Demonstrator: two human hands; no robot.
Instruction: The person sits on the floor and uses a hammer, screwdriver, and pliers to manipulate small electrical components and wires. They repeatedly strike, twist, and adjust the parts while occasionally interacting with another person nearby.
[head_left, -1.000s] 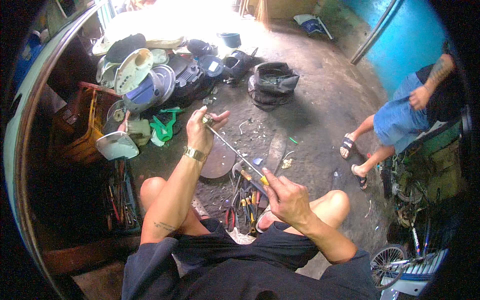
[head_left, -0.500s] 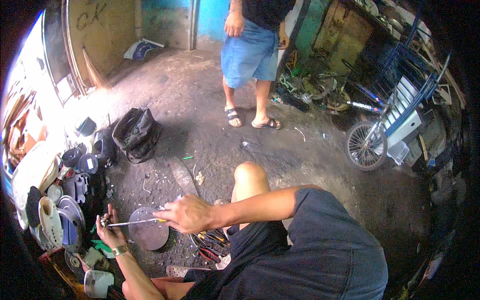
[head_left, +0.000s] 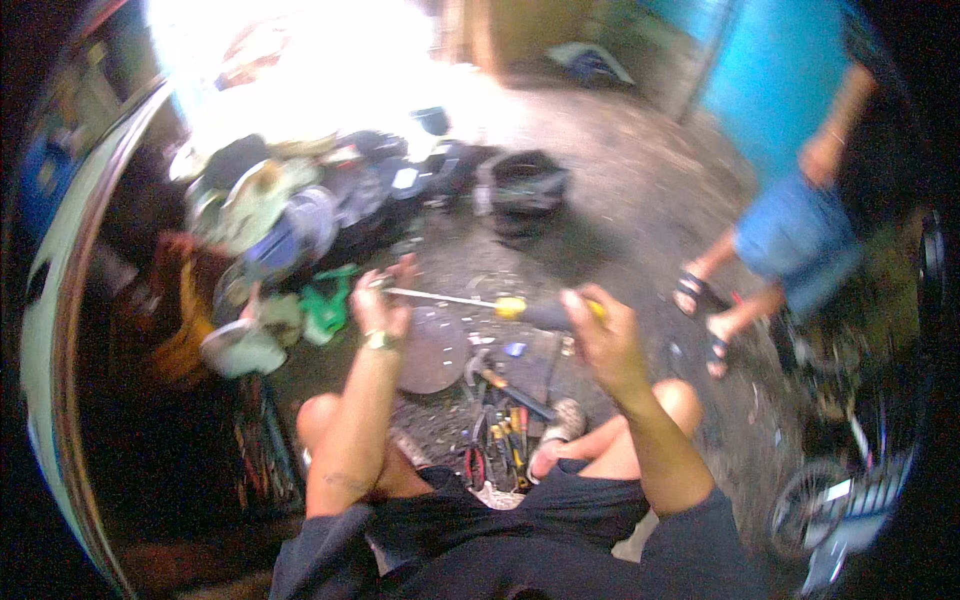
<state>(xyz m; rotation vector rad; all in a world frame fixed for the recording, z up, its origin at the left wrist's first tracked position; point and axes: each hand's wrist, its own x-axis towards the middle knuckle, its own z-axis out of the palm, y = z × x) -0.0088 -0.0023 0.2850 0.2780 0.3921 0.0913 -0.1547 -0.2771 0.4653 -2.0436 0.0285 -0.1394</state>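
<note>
My right hand (head_left: 608, 340) is closed around the rear end of a long screwdriver (head_left: 545, 312) with a black and yellow handle. Its thin metal shaft points left, and the tip reaches my left hand (head_left: 383, 312). There my fingers are bent around a small metal piece (head_left: 377, 284), blurred and too small to name. Below my left hand a round flat disc (head_left: 432, 352) lies on the ground. Between my feet are a hammer (head_left: 517, 394) and several hand tools with yellow, black and red handles (head_left: 508, 440).
Left stands a pile of plastic and metal scrap (head_left: 300, 215), with a green piece (head_left: 328, 305) at its near side. A black bag (head_left: 525, 192) sits on the floor ahead. Another person in blue shorts (head_left: 800, 235) stands at right, near a bicycle wheel (head_left: 810, 505).
My view has swung left, so the scene sits further right. My right hand now grips the handle's rear end, leaving more of the handle showing. The tip stays at my left hand.
</note>
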